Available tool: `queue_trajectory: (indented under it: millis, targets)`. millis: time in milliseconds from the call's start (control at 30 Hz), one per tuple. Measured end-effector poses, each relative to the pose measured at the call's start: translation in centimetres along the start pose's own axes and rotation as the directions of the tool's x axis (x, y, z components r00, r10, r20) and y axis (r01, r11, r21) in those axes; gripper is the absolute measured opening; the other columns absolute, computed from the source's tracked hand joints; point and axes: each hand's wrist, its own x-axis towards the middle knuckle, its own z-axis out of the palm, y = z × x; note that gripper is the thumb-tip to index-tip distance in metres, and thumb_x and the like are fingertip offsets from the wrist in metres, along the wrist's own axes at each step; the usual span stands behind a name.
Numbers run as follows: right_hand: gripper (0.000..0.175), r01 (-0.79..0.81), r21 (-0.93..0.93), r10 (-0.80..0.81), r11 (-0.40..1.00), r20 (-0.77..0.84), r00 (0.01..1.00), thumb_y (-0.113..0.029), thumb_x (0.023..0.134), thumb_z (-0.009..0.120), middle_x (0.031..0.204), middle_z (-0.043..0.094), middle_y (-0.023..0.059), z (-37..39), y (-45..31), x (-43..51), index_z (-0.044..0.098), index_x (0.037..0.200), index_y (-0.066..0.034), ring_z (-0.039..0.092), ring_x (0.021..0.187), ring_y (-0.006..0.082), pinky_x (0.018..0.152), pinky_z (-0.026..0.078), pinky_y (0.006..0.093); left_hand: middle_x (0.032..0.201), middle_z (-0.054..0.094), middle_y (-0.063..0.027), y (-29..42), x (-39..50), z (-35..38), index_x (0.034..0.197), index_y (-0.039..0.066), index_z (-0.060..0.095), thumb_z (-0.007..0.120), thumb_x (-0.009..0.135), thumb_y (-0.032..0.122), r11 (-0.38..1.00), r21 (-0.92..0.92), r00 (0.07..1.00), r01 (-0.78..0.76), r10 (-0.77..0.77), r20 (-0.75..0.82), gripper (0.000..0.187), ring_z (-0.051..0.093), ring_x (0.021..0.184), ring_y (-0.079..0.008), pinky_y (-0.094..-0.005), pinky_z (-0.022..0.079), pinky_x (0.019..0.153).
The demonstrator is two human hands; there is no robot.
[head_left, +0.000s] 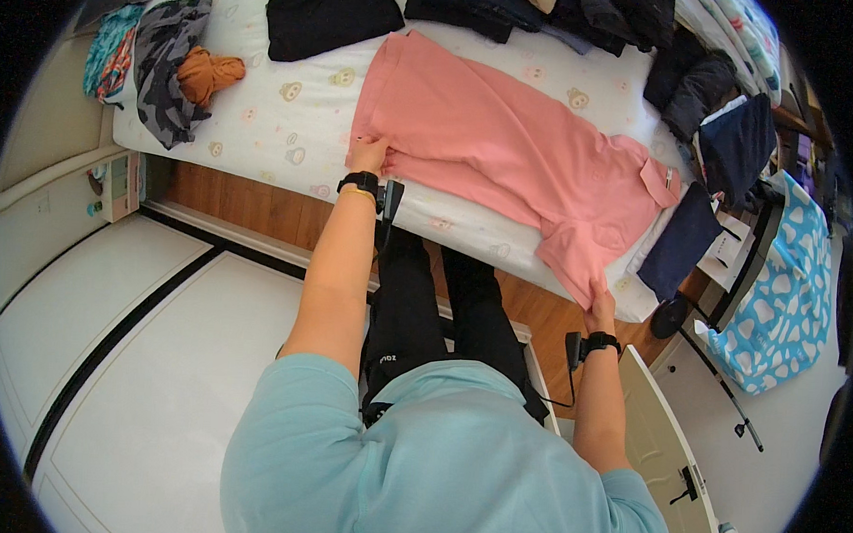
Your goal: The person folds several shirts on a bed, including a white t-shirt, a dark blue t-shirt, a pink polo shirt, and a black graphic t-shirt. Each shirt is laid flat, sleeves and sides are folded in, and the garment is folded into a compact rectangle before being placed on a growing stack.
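Observation:
A pink polo shirt (474, 120) lies spread sideways on the bed, its hem to the left and its collar to the right. My left hand (370, 154) pinches the near corner of the hem. Over at the sleeve, my right hand (599, 306) grips the cuff at the bed's near edge. Several creases run along the near side of the shirt between my hands. A folded navy garment (681, 240) lies just right of the collar.
A folded black garment (333, 16) and dark folded clothes (471, 7) lie along the far side. A camouflage garment (169, 67) and an orange cloth (209, 76) sit at left. A blue patterned bag (777, 300) stands right of the bed, near an open door (663, 444).

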Motion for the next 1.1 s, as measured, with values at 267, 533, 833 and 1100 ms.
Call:
queue_trajectory:
  millis: [267,533,833,1100]
  targets:
    - [0.033,0.004,0.007,-0.004,1.000,0.044,0.999,-0.020,0.083,0.058,0.101,0.058,0.0070,-1.0,-1.4,-0.8,0.051,0.109,-0.0003,0.058,0.085,0.0179,0.066,0.050,0.0278,0.067,0.059,-0.0080,1.6,-1.0,-3.1,0.080,-0.005,0.060,0.061,0.077,0.013,0.891,-0.115,0.887,-0.440,0.411,-0.208,0.018,0.052,0.053,-0.0105,-0.0245,0.041,0.046]
    - [0.031,-0.135,-0.084,0.135,0.987,-0.003,0.991,-0.013,0.083,0.057,0.094,0.058,0.0141,-2.2,1.3,0.9,0.048,0.105,0.0050,0.059,0.078,0.0210,0.064,0.052,0.0317,0.079,0.057,-0.0101,-4.8,0.8,-3.8,0.090,-0.002,0.056,0.058,0.078,0.013,0.940,-0.332,0.954,-0.078,-0.026,-0.298,0.020,0.051,0.067,-0.0188,-0.0315,0.042,0.058]
    - [0.020,-0.251,0.312,0.275,0.916,-0.035,0.961,-0.016,0.083,0.058,0.083,0.059,0.0108,-1.0,0.0,0.8,0.054,0.092,0.0008,0.057,0.068,0.0211,0.058,0.051,0.0312,0.074,0.053,-0.0031,-2.0,0.6,-2.5,0.085,0.005,0.055,0.058,0.081,0.012,0.872,-0.490,0.999,-0.016,0.029,0.018,0.008,0.050,0.065,-0.0160,-0.0303,0.043,0.061]
    - [0.017,-0.018,0.297,0.023,0.955,-0.015,1.000,-0.020,0.082,0.059,0.073,0.058,0.0042,-1.6,-9.9,-2.7,0.056,0.085,-0.0040,0.053,0.056,0.0119,0.050,0.047,0.0217,0.082,0.058,-0.0037,12.8,-4.8,-0.5,0.091,0.002,0.055,0.058,0.082,0.006,0.766,-0.429,0.804,-0.479,0.579,0.137,0.010,0.054,0.067,-0.0111,-0.0230,0.045,0.062]
